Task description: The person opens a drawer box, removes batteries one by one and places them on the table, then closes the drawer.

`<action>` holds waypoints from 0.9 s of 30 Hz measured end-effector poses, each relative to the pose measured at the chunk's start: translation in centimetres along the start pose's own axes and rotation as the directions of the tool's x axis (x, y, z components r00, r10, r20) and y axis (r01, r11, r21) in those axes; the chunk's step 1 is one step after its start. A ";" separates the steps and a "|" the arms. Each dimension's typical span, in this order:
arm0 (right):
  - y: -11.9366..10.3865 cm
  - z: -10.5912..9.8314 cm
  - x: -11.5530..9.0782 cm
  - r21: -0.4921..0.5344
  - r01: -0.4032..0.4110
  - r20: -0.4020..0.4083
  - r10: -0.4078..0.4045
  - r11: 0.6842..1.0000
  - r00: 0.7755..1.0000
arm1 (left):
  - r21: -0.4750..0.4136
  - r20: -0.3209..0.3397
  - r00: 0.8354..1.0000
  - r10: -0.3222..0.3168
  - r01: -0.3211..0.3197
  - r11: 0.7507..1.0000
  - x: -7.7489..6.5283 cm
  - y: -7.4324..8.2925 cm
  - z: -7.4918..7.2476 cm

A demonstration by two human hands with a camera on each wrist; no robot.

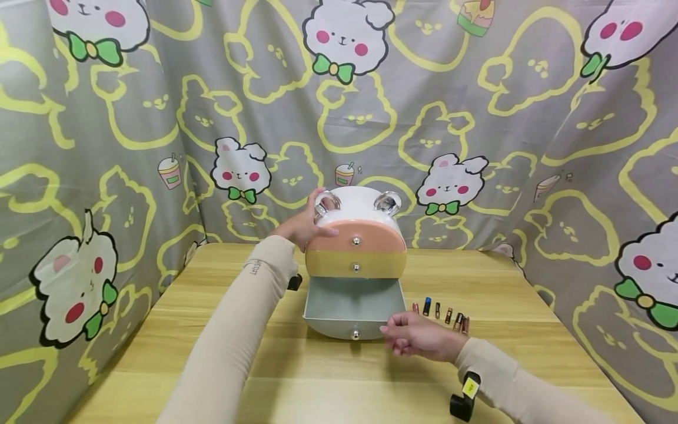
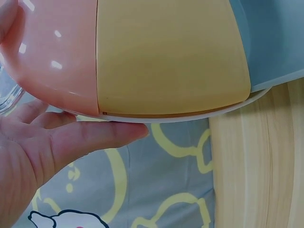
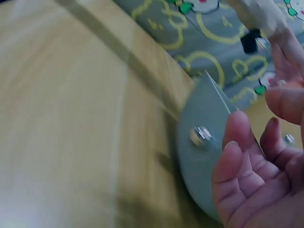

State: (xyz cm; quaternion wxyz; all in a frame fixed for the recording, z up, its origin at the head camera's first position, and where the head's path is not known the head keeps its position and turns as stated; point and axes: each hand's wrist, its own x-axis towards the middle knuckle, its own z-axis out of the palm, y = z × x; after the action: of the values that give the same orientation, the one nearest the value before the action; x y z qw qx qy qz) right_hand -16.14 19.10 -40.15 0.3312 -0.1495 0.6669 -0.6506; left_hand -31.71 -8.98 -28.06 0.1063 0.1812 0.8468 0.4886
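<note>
A rounded drawer box (image 1: 356, 203) with silver ear-shaped loops stands on the table. Its peach drawer (image 1: 339, 235) and yellow drawer (image 1: 333, 265) are closed; the grey-green bottom drawer (image 1: 352, 300) is pulled out, its bare floor showing. My left hand (image 1: 304, 227) holds the box's upper left side, a fingertip on the peach front; in the left wrist view, one straight finger (image 2: 109, 133) lies along the side. By the drawer's right front corner is my right hand (image 1: 424, 338), fingers loosely bent, holding nothing. Whether they touch the drawer rim I cannot tell.
Several small cylinders (image 1: 448, 315), red, blue, and black with gold, lie on the wooden table (image 1: 175, 341) right of the box; their kind is too small to tell. A patterned grey curtain (image 1: 296, 118) surrounds the table's back and sides.
</note>
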 end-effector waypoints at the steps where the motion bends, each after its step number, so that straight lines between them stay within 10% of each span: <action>1: 0.2 0.5 0.3 0.035 -0.007 0.004 0.007 0.999 1.000 | 0.002 -0.004 1.000 -0.002 0.002 1.000 0.0 -0.1 0.0; 8: 2.3 4.5 2.4 0.296 -0.043 -0.053 0.062 0.954 0.997 | 0.016 0.000 1.000 -0.013 0.013 1.000 0.0 -0.1 -0.3; 16: 3.6 7.0 4.4 0.552 -0.022 -0.166 0.136 0.833 0.977 | -0.027 -0.004 1.000 -0.027 0.027 0.999 0.0 0.0 -0.3; 27: 4.0 6.8 5.7 0.615 -0.028 -0.137 0.142 0.788 0.980 | -0.068 0.047 0.998 -0.040 0.043 0.997 -1.7 2.4 -0.2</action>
State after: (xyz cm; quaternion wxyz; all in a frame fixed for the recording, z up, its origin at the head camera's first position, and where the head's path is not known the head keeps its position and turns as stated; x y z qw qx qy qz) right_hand -15.13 10.68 -44.95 0.3305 0.0537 0.4539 -0.8257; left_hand -29.69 -8.73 -25.86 0.1421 0.1709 0.8303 0.5111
